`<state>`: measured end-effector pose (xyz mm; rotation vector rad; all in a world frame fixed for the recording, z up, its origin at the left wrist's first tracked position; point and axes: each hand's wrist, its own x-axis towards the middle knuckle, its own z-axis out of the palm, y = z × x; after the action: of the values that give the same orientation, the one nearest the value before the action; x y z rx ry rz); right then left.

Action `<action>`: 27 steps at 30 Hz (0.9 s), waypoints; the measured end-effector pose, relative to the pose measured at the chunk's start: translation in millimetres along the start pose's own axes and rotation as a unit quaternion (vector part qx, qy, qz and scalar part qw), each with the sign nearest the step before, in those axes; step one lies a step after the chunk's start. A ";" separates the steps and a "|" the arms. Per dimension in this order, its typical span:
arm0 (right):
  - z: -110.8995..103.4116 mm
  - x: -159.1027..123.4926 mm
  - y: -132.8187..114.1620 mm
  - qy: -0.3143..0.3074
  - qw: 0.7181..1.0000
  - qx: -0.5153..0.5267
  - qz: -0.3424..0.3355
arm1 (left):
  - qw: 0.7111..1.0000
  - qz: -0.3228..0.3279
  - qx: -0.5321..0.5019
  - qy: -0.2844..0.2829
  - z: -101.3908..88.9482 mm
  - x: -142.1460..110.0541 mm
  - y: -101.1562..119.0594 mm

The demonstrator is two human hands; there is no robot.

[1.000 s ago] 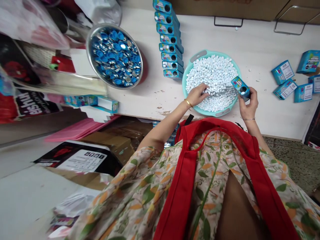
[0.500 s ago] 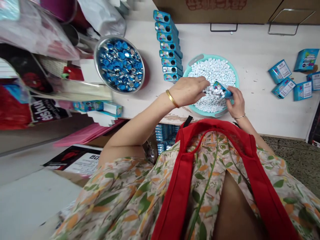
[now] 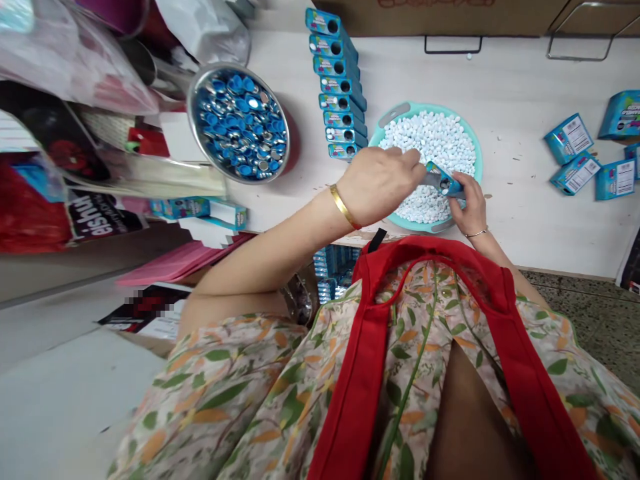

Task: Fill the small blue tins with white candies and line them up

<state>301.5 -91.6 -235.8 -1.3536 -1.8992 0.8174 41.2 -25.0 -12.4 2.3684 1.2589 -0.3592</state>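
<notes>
A small blue box [image 3: 449, 187] with a round hole is tilted over a turquoise basin [image 3: 477, 150]. My right hand [image 3: 469, 203] is closed around its lower end. White candy pellets [image 3: 430, 137] fill the basin. My left hand [image 3: 383, 183], with a gold bangle at the wrist, is curled shut beside the box's open end. From its fingers a grey scoop [image 3: 430, 179] reaches to the box; most of the scoop is hidden by the hand.
A row of blue boxes [image 3: 343, 103] with round holes stands left of the basin. A steel bowl [image 3: 286, 143] holds blue-and-silver caps. More boxes [image 3: 570, 139] lie at the right. A cardboard carton [image 3: 450, 20] borders the back; plastic bags [image 3: 205, 30] crowd the left.
My left hand has risen and tipped toward the box, its fingers curling more. The pellets heaped between hand and box no longer show there. The view has shifted slightly.
</notes>
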 end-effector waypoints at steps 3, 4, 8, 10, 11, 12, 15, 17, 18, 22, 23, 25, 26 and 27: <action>-7.3 -3.3 4.3 0.017 0.999 0.021 0.029 | 0.996 -0.079 -0.023 0.017 40.6 -5.0 -35.9; -9.9 -4.2 7.1 0.028 0.998 0.029 0.043 | 0.994 -0.107 -0.028 0.014 59.9 -5.2 -47.9; -16.0 -0.1 21.0 0.080 0.988 0.072 0.108 | 0.982 -0.165 -0.051 -0.079 144.0 11.6 -67.7; -14.9 6.8 25.0 0.082 0.983 0.105 0.130 | 0.977 -0.170 -0.087 -0.091 176.4 31.1 -57.5; -13.2 10.7 25.4 0.073 0.980 0.120 0.138 | 0.976 -0.168 -0.107 -0.084 188.2 42.1 -49.7; -10.8 14.6 24.9 0.060 0.979 0.132 0.145 | 0.975 -0.165 -0.126 -0.076 197.3 52.9 -41.8; -0.2 23.2 21.0 0.025 0.975 0.154 0.158 | 0.973 -0.147 -0.169 -0.054 212.8 77.8 -25.9; 9.0 26.3 20.8 0.010 0.974 0.160 0.158 | 0.972 -0.133 -0.190 -0.043 218.6 85.9 -24.4; 13.6 27.2 22.2 0.003 0.975 0.159 0.156 | 0.971 -0.126 -0.200 -0.038 221.2 87.9 -25.5; 24.3 26.8 31.8 -0.012 0.979 0.156 0.127 | 0.967 -0.096 -0.237 -0.015 230.1 89.0 -32.4; 23.1 25.6 33.4 -0.008 0.981 0.153 0.118 | 0.965 -0.086 -0.249 -0.008 231.3 88.0 -33.5; 14.7 21.6 33.2 0.004 0.986 0.132 0.100 | 0.960 -0.064 -0.272 0.008 231.0 83.8 -35.5; 7.9 19.1 31.5 0.011 0.989 0.115 0.090 | 0.958 -0.053 -0.281 0.017 229.3 80.6 -36.6; -0.3 16.4 29.1 0.020 0.992 0.095 0.080 | 0.956 -0.041 -0.289 0.026 226.4 76.7 -37.9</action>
<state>313.5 -68.1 -256.1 -1.4047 -1.6511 1.0165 46.4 -61.3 -251.7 1.8402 1.2744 0.0520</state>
